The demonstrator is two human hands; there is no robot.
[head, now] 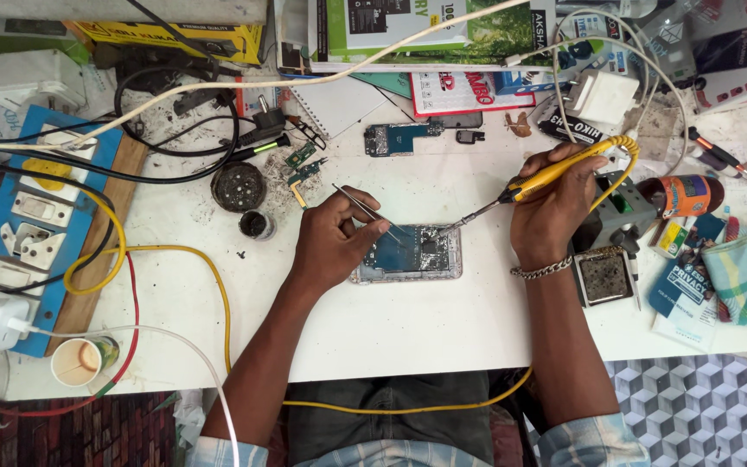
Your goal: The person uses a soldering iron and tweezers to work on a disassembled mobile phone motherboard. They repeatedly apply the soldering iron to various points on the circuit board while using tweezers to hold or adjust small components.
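The person is working over an opened smartphone (408, 253) that is lying flat on the white table (443, 311), just between the two hands, so both tools can reach its exposed board. The left hand (332, 238) is pinching a pair of thin metal tweezers (365, 207) between thumb and fingers; the tips are pointing down to the right onto the board, probably to keep a small part steady. The right hand (553, 212) is closing around the yellow handle of a soldering iron (546, 177) like a pen, and its metal tip is touching the board at the upper right corner of the phone, just left of this hand. The iron's yellow cable (218, 277) is running off behind the hand, so it is not crossing the work. Right of the right hand one soldering stand (620, 212) is sitting, and just below it one dark cleaning sponge tray (604, 277), both near enough for a short reach. Above the left hand I am counting one loose circuit board (398, 137), two small green board pieces (302, 163), one round dark tin (238, 186) and one smaller black pot (255, 225). Far left of the left hand one blue switch board (23, 216) is lying, with one paper cup (77, 361) below it.
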